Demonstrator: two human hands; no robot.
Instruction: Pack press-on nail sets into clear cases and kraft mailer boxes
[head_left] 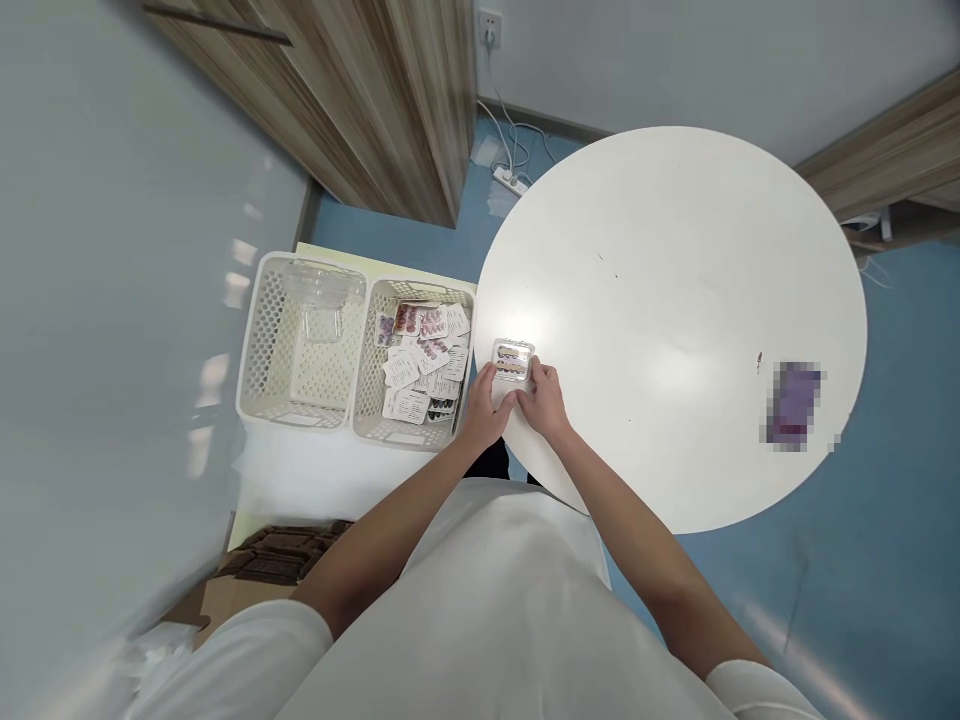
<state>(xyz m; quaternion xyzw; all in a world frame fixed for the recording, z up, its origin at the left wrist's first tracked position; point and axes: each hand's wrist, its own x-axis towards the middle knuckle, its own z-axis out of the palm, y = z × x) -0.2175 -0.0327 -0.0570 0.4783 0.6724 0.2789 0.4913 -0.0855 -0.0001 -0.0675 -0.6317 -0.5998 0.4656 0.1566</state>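
A small clear plastic case (513,360) lies at the near left edge of the white round table, with rows of small tan and dark pieces inside. My left hand (486,408) grips its left side, and my right hand (546,400) holds its right side. Both thumbs point inward below the case and nearly meet. To the left, a white basket (361,425) holds a pile of small cards (424,350), some with pink or dark oval pieces, others showing printed white faces. What the pieces are, I cannot tell.
Beside it, another white basket (251,385) contains clear plastic containers (322,322). The round table (675,250) extends to the right, with a blurred purple object (795,405) near its far right edge. A power strip (510,181) and cables lie on the floor behind. A cardboard box (244,600) sits lower left.
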